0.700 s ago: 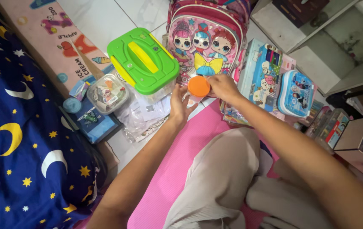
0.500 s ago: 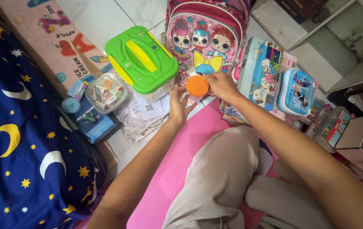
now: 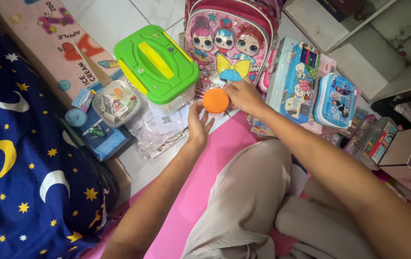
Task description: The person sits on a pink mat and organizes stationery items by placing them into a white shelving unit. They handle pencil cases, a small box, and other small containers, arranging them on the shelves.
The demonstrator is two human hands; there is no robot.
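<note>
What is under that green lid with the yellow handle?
Under the green lid is a clear plastic box, resting on papers in clear sleeves. Only a strip of the box's wall shows; the lid covers the rest, so its contents cannot be seen.

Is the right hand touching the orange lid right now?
Touching. The head view shows the right hand's fingertips pressed against the orange lid's right edge, no gap.

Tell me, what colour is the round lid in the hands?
Orange lid, in the head view.

Just beyond the hands stands a pink backpack point(image 3: 224, 36); a green-lidded box point(image 3: 155, 64) sits to their left, a blue pencil case point(image 3: 336, 100) to their right.
</note>
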